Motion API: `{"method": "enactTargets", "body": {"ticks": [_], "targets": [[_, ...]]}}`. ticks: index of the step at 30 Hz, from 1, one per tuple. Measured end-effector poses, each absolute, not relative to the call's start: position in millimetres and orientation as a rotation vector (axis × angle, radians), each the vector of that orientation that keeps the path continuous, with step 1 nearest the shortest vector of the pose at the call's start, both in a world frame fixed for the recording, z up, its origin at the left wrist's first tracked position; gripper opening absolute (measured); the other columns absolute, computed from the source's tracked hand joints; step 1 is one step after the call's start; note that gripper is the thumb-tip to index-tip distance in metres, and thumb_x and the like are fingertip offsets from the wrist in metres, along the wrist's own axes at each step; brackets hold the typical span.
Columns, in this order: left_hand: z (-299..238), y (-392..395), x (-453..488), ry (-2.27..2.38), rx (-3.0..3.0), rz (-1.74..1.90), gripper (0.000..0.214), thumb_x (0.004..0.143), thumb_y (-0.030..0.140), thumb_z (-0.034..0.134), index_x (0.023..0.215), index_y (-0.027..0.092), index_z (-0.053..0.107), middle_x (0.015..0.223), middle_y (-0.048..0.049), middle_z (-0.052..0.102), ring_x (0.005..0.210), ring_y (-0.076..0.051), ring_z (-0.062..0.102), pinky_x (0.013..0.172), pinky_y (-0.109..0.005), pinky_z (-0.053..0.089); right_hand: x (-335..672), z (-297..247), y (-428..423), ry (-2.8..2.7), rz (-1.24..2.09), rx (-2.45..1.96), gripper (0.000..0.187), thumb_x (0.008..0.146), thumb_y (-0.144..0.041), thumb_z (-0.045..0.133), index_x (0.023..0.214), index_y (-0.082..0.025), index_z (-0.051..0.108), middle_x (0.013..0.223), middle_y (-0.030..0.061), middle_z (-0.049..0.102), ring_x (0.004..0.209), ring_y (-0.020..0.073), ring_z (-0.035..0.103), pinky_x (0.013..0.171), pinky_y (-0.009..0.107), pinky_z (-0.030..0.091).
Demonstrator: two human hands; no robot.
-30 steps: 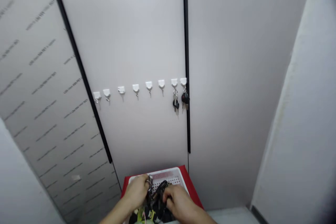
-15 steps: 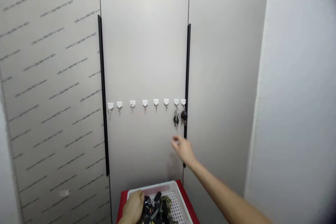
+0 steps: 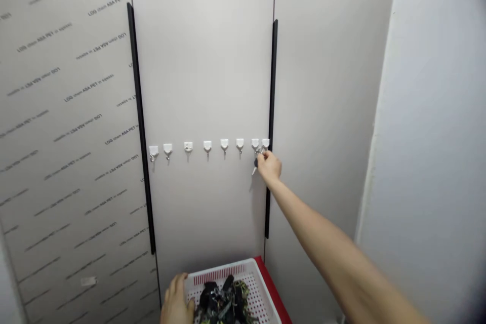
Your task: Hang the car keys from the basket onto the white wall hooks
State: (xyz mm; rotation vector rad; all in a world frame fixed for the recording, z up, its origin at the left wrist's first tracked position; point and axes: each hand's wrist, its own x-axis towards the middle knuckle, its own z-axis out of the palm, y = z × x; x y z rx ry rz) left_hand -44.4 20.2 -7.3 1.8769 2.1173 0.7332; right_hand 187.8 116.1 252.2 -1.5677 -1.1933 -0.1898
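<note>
My right hand is raised to the right end of a row of white hooks. Its fingers are closed on a bunch of keys, which it partly covers; a dark key head and a metal blade show beside the fingertips. Whether the ring is still on a hook, I cannot tell. At the bottom, my left hand grips the left edge of a white plastic basket, thumb on the inner side. Piled in the basket are several keys with black heads and metal rings.
A red surface lies under the basket. Long black handles run down the pale cabinet doors on both sides of the hooks. The left panel carries printed film. A white wall stands at the right.
My right hand has risen from below the hooks to the hanging keys and closed on them. My left hand has shifted from over the keys in the basket to its left edge.
</note>
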Motion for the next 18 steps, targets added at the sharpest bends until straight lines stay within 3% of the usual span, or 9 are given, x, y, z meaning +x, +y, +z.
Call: {"method": "enactTargets", "body": {"ticks": [3,7,11,18], "targets": [[-7,20,-50,2.077,1.658,0.598,0.047,0.063,0.007,0.032,0.110,0.011,0.031,0.104,-0.0083,0.049,0.093,-0.013,0.046,0.079,-0.021,0.032,193,273,113,-1.247,-0.236,-1.499,0.025,0.066,-0.030,0.034,0.068,-0.016,0.054,0.066,0.0031,0.056,0.060,0.0125,0.047,0.053,0.021,0.032],[-1,19,-50,2.040,1.633,0.530,0.042,0.064,0.009,0.033,0.106,0.013,0.037,0.098,-0.0074,0.054,0.087,-0.015,0.050,0.073,-0.021,0.035,185,263,101,-1.542,-0.183,-1.452,0.025,0.065,-0.029,0.033,0.063,-0.014,0.054,0.058,0.0007,0.052,0.055,0.0102,0.044,0.051,0.020,0.030],[-1,19,-50,2.078,1.613,0.568,0.040,0.064,0.011,0.034,0.103,0.015,0.040,0.097,-0.0067,0.054,0.087,-0.015,0.050,0.072,-0.021,0.035,168,190,70,-2.024,0.101,-1.491,0.027,0.066,-0.024,0.030,0.063,-0.013,0.055,0.055,0.0008,0.051,0.051,0.0097,0.042,0.048,0.021,0.029],[5,23,-54,2.063,1.569,0.612,0.042,0.066,0.015,0.035,0.107,0.014,0.034,0.094,-0.0066,0.055,0.085,-0.014,0.051,0.071,-0.021,0.036,153,49,29,-2.206,0.448,-1.574,0.019,0.060,-0.019,0.040,0.055,-0.023,0.058,0.050,-0.0008,0.056,0.046,0.0101,0.044,0.043,0.022,0.029]]}}
